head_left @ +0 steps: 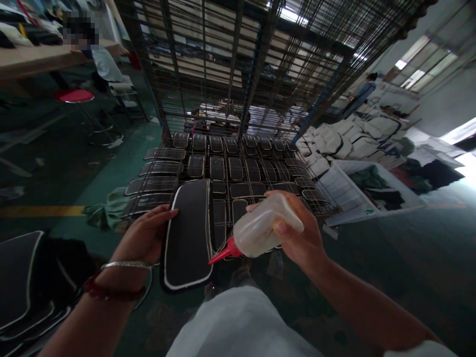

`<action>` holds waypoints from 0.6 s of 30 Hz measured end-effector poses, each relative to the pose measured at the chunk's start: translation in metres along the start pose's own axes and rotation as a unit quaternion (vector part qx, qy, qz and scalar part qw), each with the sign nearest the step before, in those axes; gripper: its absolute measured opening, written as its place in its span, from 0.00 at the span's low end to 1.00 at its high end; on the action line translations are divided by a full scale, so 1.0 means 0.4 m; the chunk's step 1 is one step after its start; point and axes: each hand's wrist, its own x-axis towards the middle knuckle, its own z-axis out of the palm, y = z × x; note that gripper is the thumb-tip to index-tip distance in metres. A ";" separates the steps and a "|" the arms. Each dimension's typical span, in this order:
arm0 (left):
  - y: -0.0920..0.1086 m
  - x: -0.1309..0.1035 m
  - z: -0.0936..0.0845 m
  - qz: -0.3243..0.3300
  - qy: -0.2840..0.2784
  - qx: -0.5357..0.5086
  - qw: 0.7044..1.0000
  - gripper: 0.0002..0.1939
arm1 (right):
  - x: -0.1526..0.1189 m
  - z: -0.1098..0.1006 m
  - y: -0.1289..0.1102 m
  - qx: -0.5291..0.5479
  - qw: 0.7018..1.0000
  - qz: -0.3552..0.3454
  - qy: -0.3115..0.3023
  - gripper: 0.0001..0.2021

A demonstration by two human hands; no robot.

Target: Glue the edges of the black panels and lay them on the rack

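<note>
My left hand grips the left edge of a black padded panel, its thumb on the top face and its fingers out of sight beneath. A pale glue line runs along the panel's border. In my right hand is a translucent squeeze bottle, tilted down to the left, with the fingers wrapped round its body. Its red nozzle tip touches or nearly touches the panel's lower right border.
Ahead stands a wire rack with rows of similar black panels on its lower level. More panels are stacked at lower left. A white bin stands at right. A red stool and two people are farther off.
</note>
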 end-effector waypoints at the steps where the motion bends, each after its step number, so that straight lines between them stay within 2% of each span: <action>1: 0.001 0.001 -0.002 0.004 0.005 0.005 1.000 0.12 | 0.000 -0.001 0.003 0.000 1.000 -0.006 0.003 0.23; 4: 0.006 0.003 -0.002 0.007 0.027 0.000 1.000 0.12 | 0.003 -0.005 0.012 -0.012 0.999 -0.026 0.027 0.22; 10: 0.009 -0.001 0.005 -0.007 0.096 -0.114 0.989 0.16 | 0.017 -0.006 0.022 -0.030 0.991 -0.059 0.120 0.24; 14: -0.004 0.005 0.006 0.018 0.101 -0.145 0.984 0.20 | 0.020 -0.003 0.030 -0.030 0.982 -0.073 0.173 0.27; 18: -0.017 0.003 0.014 0.045 0.105 -0.172 0.978 0.21 | 0.012 0.001 0.044 -0.034 0.977 -0.080 0.196 0.28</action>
